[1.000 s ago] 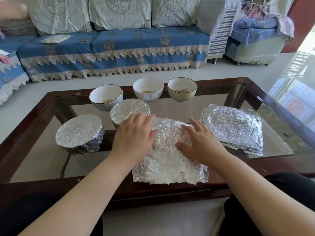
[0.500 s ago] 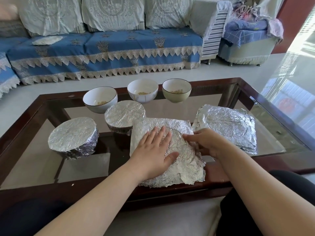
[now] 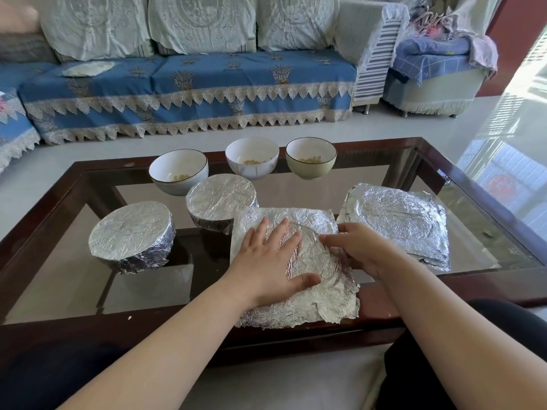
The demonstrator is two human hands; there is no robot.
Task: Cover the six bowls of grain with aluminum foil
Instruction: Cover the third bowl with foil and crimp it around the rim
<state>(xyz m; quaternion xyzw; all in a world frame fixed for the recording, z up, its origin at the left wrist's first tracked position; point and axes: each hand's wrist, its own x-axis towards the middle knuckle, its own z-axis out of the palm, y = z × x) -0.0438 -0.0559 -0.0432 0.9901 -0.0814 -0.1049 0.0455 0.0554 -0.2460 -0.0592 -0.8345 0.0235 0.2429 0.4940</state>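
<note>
Two bowls (image 3: 131, 236) wrapped, third hidden under foil sheet (image 3: 296, 267) at table's (image 3: 44, 226) near edge, left hand (image 3: 270, 266) pressing flat, right hand (image 3: 359, 248) curling onto sheet's side; risks tearing thin foil or tipping bowl if pressed unevenly.

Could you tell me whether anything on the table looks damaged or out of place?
Only the foil sheet under the hands: its near right edge looks ragged and torn, and it overhangs the table frame. No grain looks spilled.
</note>
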